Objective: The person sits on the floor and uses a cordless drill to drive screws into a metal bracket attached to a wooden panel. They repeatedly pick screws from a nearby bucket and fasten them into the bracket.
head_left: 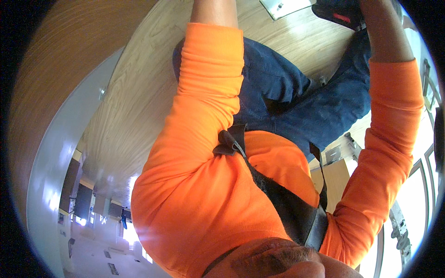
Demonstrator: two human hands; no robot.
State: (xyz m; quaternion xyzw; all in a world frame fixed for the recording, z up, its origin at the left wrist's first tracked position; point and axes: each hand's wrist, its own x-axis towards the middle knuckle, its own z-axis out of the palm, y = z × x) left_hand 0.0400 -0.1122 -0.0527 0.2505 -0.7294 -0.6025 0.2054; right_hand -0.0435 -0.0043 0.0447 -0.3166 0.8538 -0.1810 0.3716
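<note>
Both of my hands lie beyond the upper edge of the head view, so what they hold or touch is hidden. My left forearm (214, 11), in an orange sleeve (211, 69), runs up out of the picture over a light wood-grain surface (139, 88). On the other side my right forearm (388, 34) also reaches up past the edge. Close to it is a black object with a red patch (336, 13), at the end of a leg in dark blue jeans (320, 116); its kind is unclear. Left of that object lies a pale flat plate (285, 7) with a small round fitting.
A darker brown wood-grain panel (51, 69) curves along the left, beside a pale strip (55, 162). My bent legs take up the upper middle. Black straps (296, 213) cross my chest. Metal hardware (399, 231) and a bright framed area appear at the right.
</note>
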